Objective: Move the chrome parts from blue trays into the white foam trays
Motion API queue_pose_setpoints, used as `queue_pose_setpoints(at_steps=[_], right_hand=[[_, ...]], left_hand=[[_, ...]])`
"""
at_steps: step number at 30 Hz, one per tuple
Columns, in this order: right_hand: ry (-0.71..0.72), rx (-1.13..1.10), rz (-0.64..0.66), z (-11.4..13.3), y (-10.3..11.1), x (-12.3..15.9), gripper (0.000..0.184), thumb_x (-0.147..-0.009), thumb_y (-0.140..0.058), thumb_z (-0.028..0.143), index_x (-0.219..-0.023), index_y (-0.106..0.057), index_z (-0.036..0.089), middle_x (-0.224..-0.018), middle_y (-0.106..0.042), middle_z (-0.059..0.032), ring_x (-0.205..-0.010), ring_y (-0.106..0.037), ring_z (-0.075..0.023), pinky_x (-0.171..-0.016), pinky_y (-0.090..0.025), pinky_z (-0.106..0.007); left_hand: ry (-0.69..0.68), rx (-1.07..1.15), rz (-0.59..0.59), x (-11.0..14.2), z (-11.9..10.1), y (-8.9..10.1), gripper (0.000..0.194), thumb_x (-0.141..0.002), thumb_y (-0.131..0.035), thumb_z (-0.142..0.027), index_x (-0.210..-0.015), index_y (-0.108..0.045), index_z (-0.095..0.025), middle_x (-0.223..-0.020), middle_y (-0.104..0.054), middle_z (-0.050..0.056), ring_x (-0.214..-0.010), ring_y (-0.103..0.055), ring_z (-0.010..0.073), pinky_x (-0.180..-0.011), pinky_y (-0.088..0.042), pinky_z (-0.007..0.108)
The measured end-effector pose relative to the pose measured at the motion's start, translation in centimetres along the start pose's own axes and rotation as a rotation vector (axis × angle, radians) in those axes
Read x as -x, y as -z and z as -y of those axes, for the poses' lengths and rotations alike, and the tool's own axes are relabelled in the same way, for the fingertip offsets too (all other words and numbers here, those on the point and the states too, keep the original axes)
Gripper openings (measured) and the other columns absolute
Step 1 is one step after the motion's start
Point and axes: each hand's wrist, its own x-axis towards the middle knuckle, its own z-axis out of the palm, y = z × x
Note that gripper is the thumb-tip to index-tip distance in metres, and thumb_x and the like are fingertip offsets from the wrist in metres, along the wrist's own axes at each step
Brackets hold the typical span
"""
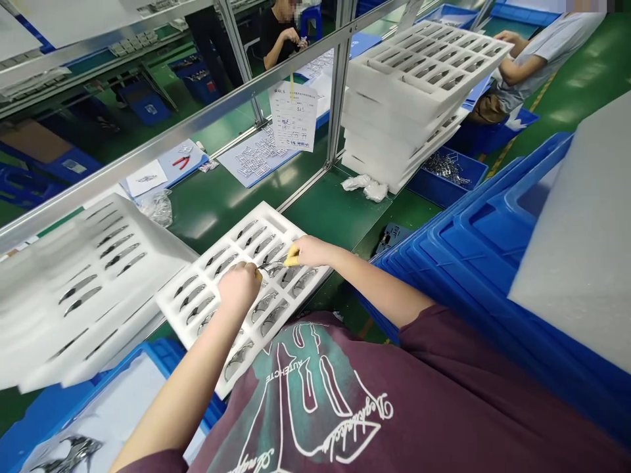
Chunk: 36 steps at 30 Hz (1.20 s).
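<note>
Between my two hands a shiny curved metal part (pixel 274 264) is stretched level, just above a white foam tray (pixel 177 279). My left hand (pixel 239 287) is closed on its left end, knuckles up. At the other end, my right hand (pixel 306 251) pinches it, with yellow covers on the fingertips. The tray lies on the green bench and its slots hold several similar curved metal parts (pixel 263 305). My fingers hide both ends of the held part, so its exact kind cannot be made out.
Foam trays (pixel 98 289) are piled at left; another foam stack (pixel 379 131) stands at the far right. Nested blue crates (pixel 444 263) crowd my right side. A paper form (pixel 293 118) hangs from the metal frame. Red pliers (pixel 181 161) lie beyond it. Two people work nearby.
</note>
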Motion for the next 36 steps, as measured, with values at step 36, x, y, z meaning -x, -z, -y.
queue_pose_setpoints(at_steps=[36], right_hand=[[-0.358,0.373,-0.290,-2.8,-0.9,-12.6,0.025,-0.087,-0.051,0.034,-0.095,-0.068,0.017,-0.099,-0.068,-0.0100,-0.084,-0.064,-0.0219,-0.059,-0.043,-0.025]], left_hand=[[0.965,0.820,-0.096,11.3,12.8,-15.1,0.052,-0.086,-0.041,-0.051,-0.116,-0.054,-0.010,-0.107,-0.064,0.021,-0.100,-0.062,0.0340,-0.081,-0.048,0.040]])
